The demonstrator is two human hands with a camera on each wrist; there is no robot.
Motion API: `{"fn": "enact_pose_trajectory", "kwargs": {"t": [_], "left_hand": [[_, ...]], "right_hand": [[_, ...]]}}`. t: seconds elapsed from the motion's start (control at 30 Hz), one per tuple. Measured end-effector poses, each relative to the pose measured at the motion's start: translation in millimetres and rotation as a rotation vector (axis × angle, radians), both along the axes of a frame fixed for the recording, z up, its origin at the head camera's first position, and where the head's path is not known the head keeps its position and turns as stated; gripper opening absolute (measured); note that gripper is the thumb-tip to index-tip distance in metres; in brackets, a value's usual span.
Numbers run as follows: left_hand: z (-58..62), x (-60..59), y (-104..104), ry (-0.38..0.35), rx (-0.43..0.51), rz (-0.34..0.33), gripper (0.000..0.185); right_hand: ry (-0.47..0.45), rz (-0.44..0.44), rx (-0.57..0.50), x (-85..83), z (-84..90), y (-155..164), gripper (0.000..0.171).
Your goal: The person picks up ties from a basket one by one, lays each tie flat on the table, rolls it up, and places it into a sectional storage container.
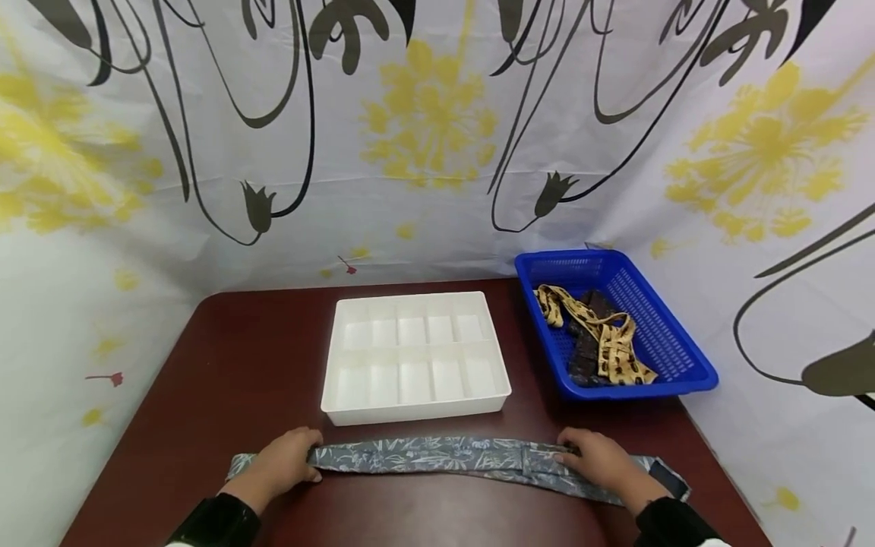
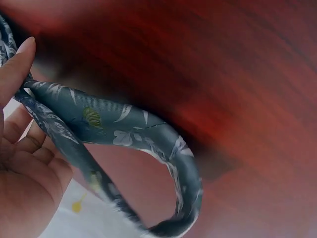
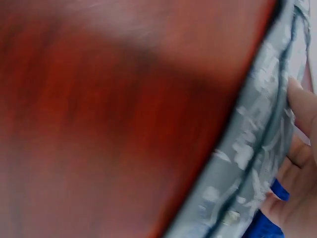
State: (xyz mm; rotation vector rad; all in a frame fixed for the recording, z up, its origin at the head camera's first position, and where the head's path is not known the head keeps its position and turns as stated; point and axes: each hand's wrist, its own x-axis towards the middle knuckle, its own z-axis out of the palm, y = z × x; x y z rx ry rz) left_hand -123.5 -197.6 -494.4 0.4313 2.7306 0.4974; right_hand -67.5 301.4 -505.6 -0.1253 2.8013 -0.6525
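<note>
A grey-blue necktie (image 1: 437, 456) with a pale leaf and flower print stretches sideways between both hands, in front of the white box. Toward its left end my left hand (image 1: 283, 460) grips it between thumb and fingers. Past that hand, the left wrist view shows the necktie (image 2: 143, 126) bent round in a loop. My right hand (image 1: 596, 460) holds the layered necktie (image 3: 247, 144) nearer its right end, where a dark patch shows on the underside. In the right wrist view, thumb and fingers lie on either side of the fabric; some fingers are partly hidden.
A white divided box (image 1: 410, 414) with several compartments stands on the dark red-brown table (image 1: 266, 357). At the back right is a blue plastic basket (image 1: 663, 327) holding a yellow patterned strap-like cloth (image 1: 618, 353) and dark folded items (image 1: 584, 357). Printed curtains (image 1: 437, 228) surround the table.
</note>
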Motion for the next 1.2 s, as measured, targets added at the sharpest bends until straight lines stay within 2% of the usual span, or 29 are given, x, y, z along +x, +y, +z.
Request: {"fn": "enact_pose_trajectory", "kwargs": {"t": [0.07,0.23,0.3,0.37,0.6,0.83,1.0,1.1,1.2], "left_hand": [[-2.7,2.7,4.5,0.017,0.018,-0.004,0.038],[-6.9,5.8,20.6,0.058,0.039,-0.025,0.037],[-7.5,5.2,27.2,0.06,0.031,-0.027,0.038],[-8.8,4.0,33.4,0.061,0.027,-0.028,0.038],[-16.7,4.2,44.2,0.096,0.06,-0.02,0.039],[-20.7,2.7,51.9,0.151,0.074,-0.002,0.04],[-17.5,3.6,48.6,0.152,0.08,0.003,0.046],[-14.7,6.3,40.0,0.15,0.085,-0.003,0.047],[-11.9,8.3,29.2,0.146,0.073,0.01,0.042]], "right_hand": [[0.082,-0.004,0.059,3.5,-2.9,3.1,0.016],[0.383,-0.002,0.187,9.4,-12.2,16.3,0.015],[0.465,-0.002,0.207,8.7,-15.8,21.8,0.016],[0.497,0.0,0.215,6.9,-18.2,26.5,0.017],[0.473,-0.008,0.245,-5.2,-22.7,39.3,0.016],[0.505,-0.006,0.218,-13.6,-22.7,46.0,0.016],[0.419,-0.019,0.198,-11.3,-18.9,47.1,0.024],[0.348,0.008,0.181,-4.0,-14.9,49.9,0.034],[0.32,0.043,0.182,2.3,-12.3,54.8,0.04]]}}
